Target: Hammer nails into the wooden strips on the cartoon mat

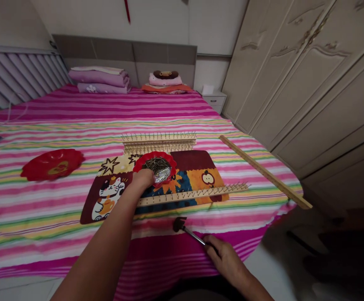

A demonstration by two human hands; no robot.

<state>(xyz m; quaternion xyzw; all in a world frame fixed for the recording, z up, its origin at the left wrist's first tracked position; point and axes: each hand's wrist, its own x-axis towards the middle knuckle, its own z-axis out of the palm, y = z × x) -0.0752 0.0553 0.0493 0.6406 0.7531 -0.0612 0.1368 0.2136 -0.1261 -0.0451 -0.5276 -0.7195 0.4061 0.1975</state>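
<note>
Head view shows our left hand (144,178) at the near-left edge of a scalloped red bowl (173,162), its fingertips down among the loose nails (160,166); they are hidden there, so we cannot tell whether those fingers are apart or pinched together. The nails lie heaped just beyond and to the right of them. In our right hand (224,256) we have the hammer (194,235), fingers wrapped around its dark grip, the head pointing away from us and to the left; we cannot tell whether it touches the striped bedcover (106,110). Between the hammer and the bowl runs a wooden strip (188,195) studded with a row of nails, lying across the patterned mat (197,159), its left end just beside our left wrist. Behind the bowl we see more nail-studded strips (159,143), and well to its left, a red dish (52,164).
</note>
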